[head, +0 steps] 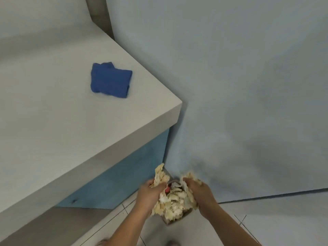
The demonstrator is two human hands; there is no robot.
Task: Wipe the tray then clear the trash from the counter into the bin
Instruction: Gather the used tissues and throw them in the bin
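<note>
Both forearms are reaching down to the floor, where the left hand [150,192] and right hand [200,192] are each gripping a side of crumpled paper trash [174,203], pressing it into a small bin [177,221] below the desk [71,121] corner. Light, soft and springy, it probably needs squeezing from both flanks. A blue cloth [111,80] is lying near the desk's right edge.

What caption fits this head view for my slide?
Both hands, left and right, press crumpled trash into a floor bin; blue cloth lies on the counter.

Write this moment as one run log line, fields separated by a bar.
phase: trash into bin | left hand: gripping crumpled paper trash | right hand: gripping same trash | bin: on floor, mostly hidden | blue cloth: on counter
</note>
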